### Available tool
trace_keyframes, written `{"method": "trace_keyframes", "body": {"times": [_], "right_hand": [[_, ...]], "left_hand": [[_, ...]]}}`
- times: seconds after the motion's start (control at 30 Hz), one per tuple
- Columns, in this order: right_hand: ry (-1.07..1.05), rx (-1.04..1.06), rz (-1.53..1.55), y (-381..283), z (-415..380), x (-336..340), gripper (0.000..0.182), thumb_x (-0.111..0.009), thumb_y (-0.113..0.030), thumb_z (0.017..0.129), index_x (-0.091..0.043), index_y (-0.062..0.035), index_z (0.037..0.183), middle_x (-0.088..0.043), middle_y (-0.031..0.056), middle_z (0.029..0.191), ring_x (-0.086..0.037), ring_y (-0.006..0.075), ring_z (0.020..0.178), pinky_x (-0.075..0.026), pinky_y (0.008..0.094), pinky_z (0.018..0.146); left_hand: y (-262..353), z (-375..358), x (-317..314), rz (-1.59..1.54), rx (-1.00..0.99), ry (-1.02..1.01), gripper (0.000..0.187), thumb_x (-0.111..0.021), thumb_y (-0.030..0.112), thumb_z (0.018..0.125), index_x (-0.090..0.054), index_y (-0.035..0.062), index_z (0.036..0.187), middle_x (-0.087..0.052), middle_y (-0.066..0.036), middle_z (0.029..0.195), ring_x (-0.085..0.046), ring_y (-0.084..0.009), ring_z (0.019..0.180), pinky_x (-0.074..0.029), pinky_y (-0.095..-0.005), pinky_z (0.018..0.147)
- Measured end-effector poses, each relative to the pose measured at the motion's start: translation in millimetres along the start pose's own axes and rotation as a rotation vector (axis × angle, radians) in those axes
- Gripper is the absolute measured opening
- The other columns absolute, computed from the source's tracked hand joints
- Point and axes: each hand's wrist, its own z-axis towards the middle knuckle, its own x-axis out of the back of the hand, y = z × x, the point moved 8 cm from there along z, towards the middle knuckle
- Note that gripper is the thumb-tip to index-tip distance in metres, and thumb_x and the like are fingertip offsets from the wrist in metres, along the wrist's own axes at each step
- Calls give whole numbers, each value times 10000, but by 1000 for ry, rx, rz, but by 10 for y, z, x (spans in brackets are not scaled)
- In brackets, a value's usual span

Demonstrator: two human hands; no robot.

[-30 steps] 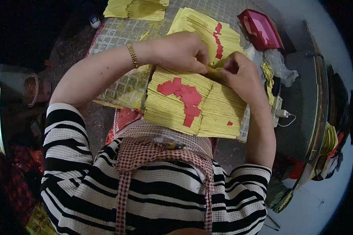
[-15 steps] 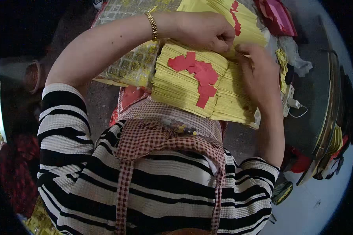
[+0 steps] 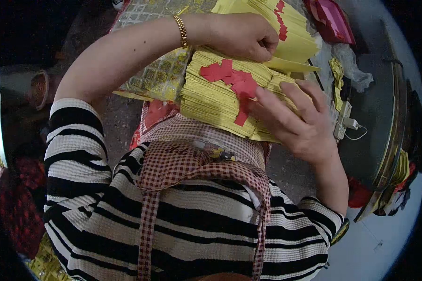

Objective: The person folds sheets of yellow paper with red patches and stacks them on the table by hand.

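Note:
My left hand (image 3: 246,37), with a gold bracelet (image 3: 181,32) at the wrist, is closed at the back of the yellow paper stack (image 3: 211,105). A yellow paper sheet (image 3: 293,65) sticks out to the right from under its curled fingers. My right hand (image 3: 300,117) lies with fingers apart over the right part of the stack, palm down. Its fingertips are close to the red paper pieces (image 3: 244,88), which form a crooked strip across the stack's upper edges.
Behind the hands, more yellow sheets (image 3: 297,40) lie fanned, with red pieces (image 3: 281,21) on them. A gold-flecked gridded surface (image 3: 154,77) is to the left. At the right are a pink tray (image 3: 337,21), clear plastic (image 3: 354,70) and a white power strip (image 3: 344,117) with a plug.
My right hand has left its place beside the left hand, come down toward me and spread over the stack. The left hand has barely shifted, and a sheet edge now shows beside it.

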Motion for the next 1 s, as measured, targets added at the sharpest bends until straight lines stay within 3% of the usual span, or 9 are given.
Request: {"method": "trace_keyframes", "body": {"times": [0.2, 0.37, 0.5, 0.53, 0.67, 0.7, 0.83, 1.0], "right_hand": [[-70, -221, -31, 166, -174, 85, 346, -656, -125, 769, -627, -129, 1114, -561, 4, 1230, -513, 211, 1070, -415, 364, 936], [-9, -479, 261, 463, -227, 85, 311, -648, -110, 791, -606, -65, 1095, -581, 96, 1182, -552, 256, 1005, -434, 369, 915], [62, -875, 977, 947, -281, -258, 262, -638, -130, 793, -591, 1, 1015, -621, 165, 1034, -596, 298, 866, -474, 363, 818], [69, -869, 968, 1039, -236, -298, 262, -638, -130, 793, -591, 1, 1015, -621, 165, 1034, -596, 298, 866, -474, 363, 818], [-418, -922, 1083, 1188, -153, -776, 336, -634, -141, 813, -556, 28, 1093, -641, 154, 982, -601, 255, 833, -478, 353, 750], [-416, -919, 1076, 1196, -116, -761, 336, -634, -141, 813, -556, 28, 1093, -641, 154, 982, -601, 255, 833, -478, 353, 750], [-605, -835, 505, 1107, 142, -702, 322, -628, -120, 811, -538, 20, 1087, -649, 161, 904, -603, 251, 770, -478, 347, 694], [-604, -955, 185, 961, 311, -452, 338, -638, -78, 792, -534, 20, 1099, -648, 166, 925, -601, 240, 743, -471, 343, 672]], "left_hand": [[-13, 7, 14, -6, 32, 23, 147, -594, 144, 842, -622, 5, 804, -563, -30, 611, -427, -127, 505, -380, -290, 492], [17, 43, -4, 105, 70, -107, 167, -584, 155, 861, -630, -3, 837, -591, -53, 642, -452, -149, 515, -393, -303, 502], [20, 94, 76, 104, -33, 29, 169, -559, 144, 877, -623, -9, 846, -605, -74, 676, -479, -186, 535, -418, -344, 531], [13, 108, 79, 114, -39, 34, 169, -559, 144, 877, -623, -9, 846, -605, -74, 676, -479, -186, 535, -418, -344, 531], [-73, 145, 70, 103, 49, 15, 181, -547, 141, 869, -618, -24, 850, -609, -98, 696, -494, -217, 550, -435, -378, 557], [-20, 143, 105, 106, 46, 21, 181, -547, 141, 869, -618, -24, 850, -609, -98, 696, -494, -217, 550, -435, -378, 557], [69, 97, 55, 74, 203, -175, 187, -544, 143, 854, -604, -34, 848, -596, -111, 678, -499, -217, 548, -441, -372, 554], [-35, 163, 12, 106, 241, -68, 189, -572, 152, 836, -615, -30, 862, -598, -95, 674, -498, -179, 552, -436, -318, 541]]}}
